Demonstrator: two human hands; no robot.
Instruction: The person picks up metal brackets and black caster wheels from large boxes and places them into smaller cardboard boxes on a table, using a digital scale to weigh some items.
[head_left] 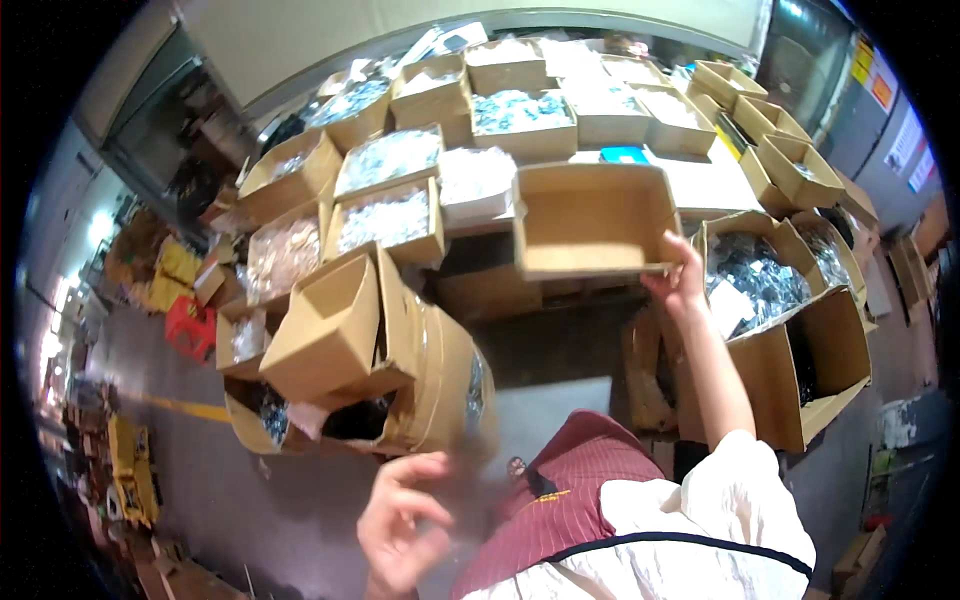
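My right hand (683,283) grips the lower right corner of an empty-looking cardboard box (597,220), its inside facing me. That box is held up at the front edge of the table. My left hand (405,515) is raised low in the view, fingers spread and partly curled, holding nothing. Nearest to it stands a tall taped carton (440,370), with another open cardboard box (325,322) tilted on its top. Beside my right forearm sits a large carton (780,330) with small dark plastic packets (757,280) inside.
Several open boxes of small clear and bluish packets fill the table, among them a box (386,220) at its front left. Smaller cartons (800,170) are stacked at the right. A red stool (190,328) stands on the floor at the left, near yellow bags (177,270).
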